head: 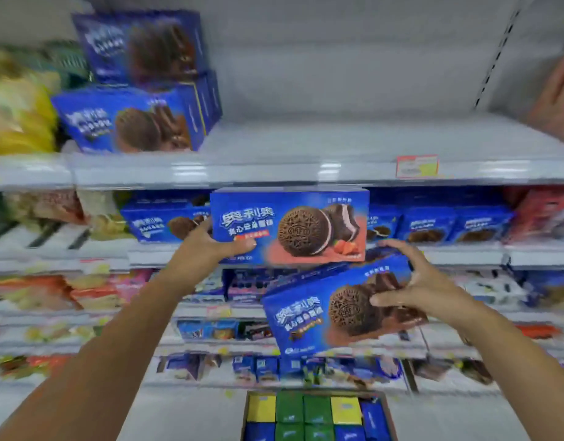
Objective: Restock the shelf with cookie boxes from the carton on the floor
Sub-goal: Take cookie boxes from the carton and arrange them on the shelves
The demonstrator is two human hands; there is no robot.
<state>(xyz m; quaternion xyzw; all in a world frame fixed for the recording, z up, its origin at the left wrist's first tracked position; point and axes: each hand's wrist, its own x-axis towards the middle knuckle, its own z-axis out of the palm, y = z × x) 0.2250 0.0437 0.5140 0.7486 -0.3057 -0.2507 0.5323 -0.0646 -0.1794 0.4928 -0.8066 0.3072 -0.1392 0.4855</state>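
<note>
Left grip [207,246] clasps upright box [290,227]; right grip [424,281] clasps tilted box [338,307].

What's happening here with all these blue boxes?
A person is restocking cookies. The left hand holds one blue box up just under the top shelf, and the right hand holds a second box, tilted, lower down. Two like boxes already sit stacked at that shelf's left end; the rest of it is bare. The open carton on the floor holds more packs.
</note>
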